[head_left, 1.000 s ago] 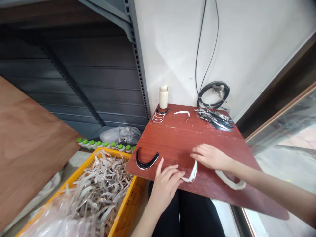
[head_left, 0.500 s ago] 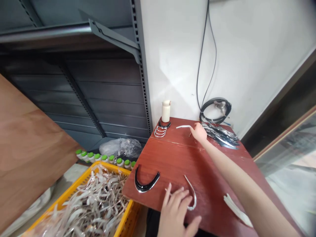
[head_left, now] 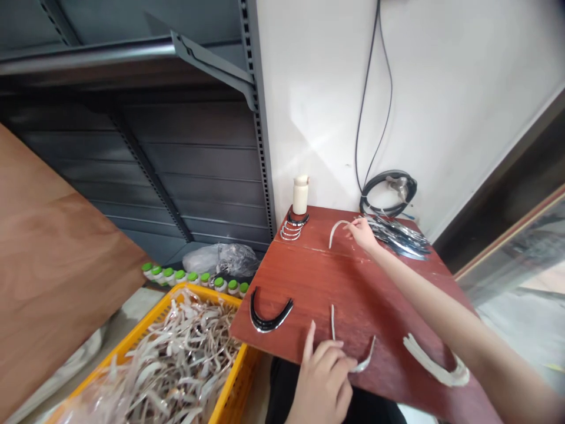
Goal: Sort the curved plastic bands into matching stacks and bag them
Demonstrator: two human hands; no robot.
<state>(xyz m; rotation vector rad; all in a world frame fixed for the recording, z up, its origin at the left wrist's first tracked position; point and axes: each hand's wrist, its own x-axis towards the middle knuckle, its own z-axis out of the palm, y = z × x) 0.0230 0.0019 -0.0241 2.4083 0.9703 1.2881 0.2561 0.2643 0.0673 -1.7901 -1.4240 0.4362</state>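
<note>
My left hand is at the table's front edge, fingers curled over the bottom of a thin U-shaped strip and its index finger raised. The hand covers that strip's bend; the thumb is hidden. Farther back, my right hand pinches the end of a pale curved strip. Just right of this hand is a pile of shiny, dark and silvery curved strips. Black U-shaped pieces with a silvery rim lie left of my left hand. A nested bundle of pale curved strips lies below my right forearm.
A cream bottle stands at the table's back left corner, behind stacked silvery U-shaped pieces. A coiled black cable rests against the wall. Left of the table is a yellow crate full of strips, near green-capped bottles.
The strip in my right hand has swung from nearly level to arching downward. Under my left hand the U-shaped strip has turned, and the fingers have curled in.
</note>
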